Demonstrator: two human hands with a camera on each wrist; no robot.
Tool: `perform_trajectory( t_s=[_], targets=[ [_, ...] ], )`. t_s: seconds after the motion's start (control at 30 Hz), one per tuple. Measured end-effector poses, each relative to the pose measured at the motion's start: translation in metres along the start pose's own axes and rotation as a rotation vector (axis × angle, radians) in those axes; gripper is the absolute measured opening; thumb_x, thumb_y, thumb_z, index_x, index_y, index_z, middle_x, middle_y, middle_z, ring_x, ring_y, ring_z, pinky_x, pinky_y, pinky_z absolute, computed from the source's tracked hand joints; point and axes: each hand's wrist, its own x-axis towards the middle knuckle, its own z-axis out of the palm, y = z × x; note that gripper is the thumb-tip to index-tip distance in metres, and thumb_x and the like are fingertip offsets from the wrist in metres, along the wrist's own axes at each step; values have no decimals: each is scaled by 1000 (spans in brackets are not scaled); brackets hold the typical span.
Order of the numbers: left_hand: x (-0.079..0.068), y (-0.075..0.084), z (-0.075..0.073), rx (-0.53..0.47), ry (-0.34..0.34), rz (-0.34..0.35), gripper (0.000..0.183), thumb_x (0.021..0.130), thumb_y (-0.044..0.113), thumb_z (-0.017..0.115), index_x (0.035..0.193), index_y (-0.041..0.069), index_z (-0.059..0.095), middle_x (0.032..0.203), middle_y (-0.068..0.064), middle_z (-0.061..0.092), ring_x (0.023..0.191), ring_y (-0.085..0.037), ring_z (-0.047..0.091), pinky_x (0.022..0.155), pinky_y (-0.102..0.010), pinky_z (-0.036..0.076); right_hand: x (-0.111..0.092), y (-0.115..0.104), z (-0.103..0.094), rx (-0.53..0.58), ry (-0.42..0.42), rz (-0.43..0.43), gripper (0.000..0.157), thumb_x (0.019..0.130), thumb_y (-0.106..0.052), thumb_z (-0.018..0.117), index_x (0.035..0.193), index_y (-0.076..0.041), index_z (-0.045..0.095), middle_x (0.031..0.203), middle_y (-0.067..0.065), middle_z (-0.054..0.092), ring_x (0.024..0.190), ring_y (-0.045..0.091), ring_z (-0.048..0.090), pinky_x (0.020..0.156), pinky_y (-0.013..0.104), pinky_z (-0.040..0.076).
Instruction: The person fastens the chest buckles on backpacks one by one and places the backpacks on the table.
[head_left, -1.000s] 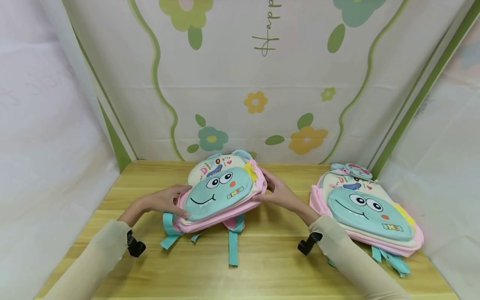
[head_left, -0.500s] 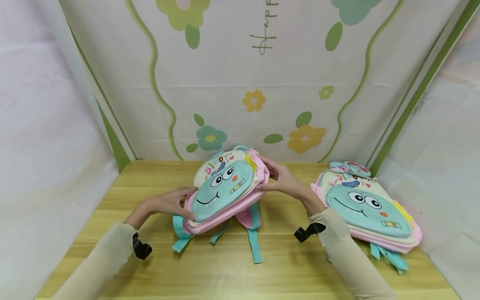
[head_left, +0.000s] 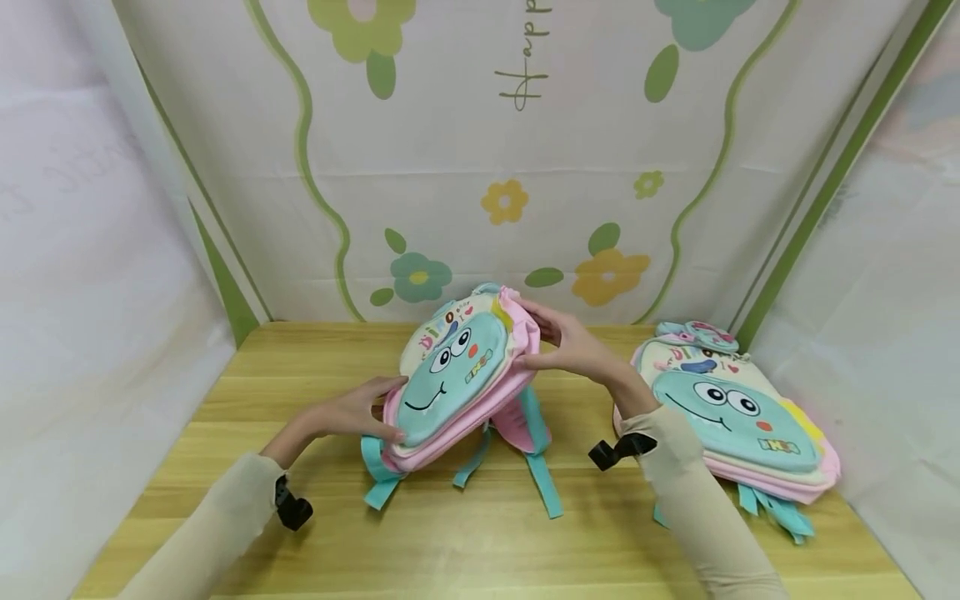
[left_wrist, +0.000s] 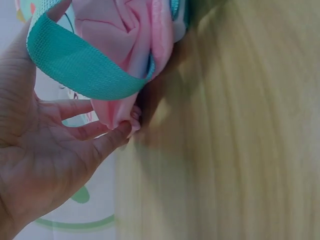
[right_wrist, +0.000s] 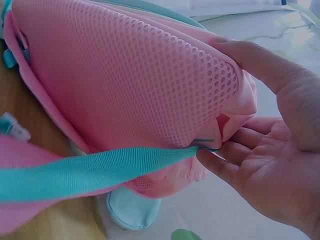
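A small child's backpack (head_left: 450, 383) with a cartoon dinosaur face is held tilted over the wooden table, its right side raised. My left hand (head_left: 352, 412) grips its lower left side; in the left wrist view, that hand's thumb and fingers pinch pink fabric (left_wrist: 117, 112) below a loop of teal strap (left_wrist: 75, 65). On the raised right side, my right hand (head_left: 573, 346) holds the pink edge. The right wrist view shows the bag's pink mesh back (right_wrist: 125, 75) and a teal strap (right_wrist: 100, 170) running to the fingers. Loose straps hang beneath the bag.
A second, matching backpack (head_left: 738, 408) lies face up on the right of the wooden table (head_left: 465, 550), partly behind my right forearm. A flower-printed cloth (head_left: 420, 192) stands at the back, with white cloth walls at both sides.
Both hands have shifted the held backpack slightly to the right and tilted it more steeply, right side up. More of the straps beneath shows. The second backpack has stayed put.
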Motion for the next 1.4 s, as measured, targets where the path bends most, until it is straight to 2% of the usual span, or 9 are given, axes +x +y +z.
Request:
perform_trajectory(
  t_s=[0.23, 0.43, 0.6, 0.83, 1.07, 1.27, 1.4],
  targets=[
    [9, 0, 9, -36, 20, 61, 104, 85, 46, 81, 162, 7, 22, 164, -20, 27, 149, -41, 30, 117, -62, 33, 5, -13, -6, -11, -22, -23, 91, 86, -9, 81, 161, -16, 31, 162, 8, 40, 143, 24, 47, 119, 40, 37],
    [18, 2, 15, -51, 24, 99, 106, 84, 44, 81, 162, 5, 21, 165, -20, 26, 150, -40, 28, 120, -60, 30, 11, -27, -11, -65, -40, -29, 89, 86, -12, 81, 161, -17, 32, 157, 8, 47, 141, 22, 50, 119, 39, 38],
    [26, 4, 18, -82, 20, 127, 106, 85, 43, 81, 162, 6, 20, 165, -19, 25, 150, -38, 29, 120, -58, 31, 19, -40, -15, -90, -50, -35, 89, 86, -13, 81, 160, -14, 32, 157, 7, 46, 142, 22, 49, 118, 39, 38],
    [42, 10, 21, -107, -21, 142, 109, 84, 47, 81, 164, 11, 17, 166, -13, 25, 150, -31, 30, 122, -52, 31, 33, -59, -17, -146, -44, -58, 86, 85, -14, 82, 158, -12, 37, 158, 9, 45, 142, 20, 49, 117, 38, 40],
    [58, 21, 28, -223, -117, 233, 105, 87, 35, 81, 164, 14, 13, 163, -9, 31, 148, -26, 37, 119, -44, 37, 48, -75, -12, -187, -58, -76, 83, 87, -16, 81, 158, -14, 38, 161, 8, 42, 145, 20, 45, 119, 40, 38],
    [58, 22, 28, -250, -140, 217, 108, 87, 33, 82, 164, 10, 10, 162, -13, 30, 149, -29, 35, 119, -44, 37, 60, -85, -1, -244, -82, -107, 83, 86, -16, 80, 157, -11, 38, 157, 12, 45, 142, 22, 47, 118, 40, 39],
    [57, 18, 29, -257, -146, 248, 106, 86, 32, 82, 164, 12, 13, 158, -11, 37, 145, -29, 40, 118, -44, 39, 67, -91, 9, -280, -101, -124, 83, 86, -18, 80, 157, -9, 38, 158, 13, 44, 142, 24, 48, 117, 40, 41]
  ],
)
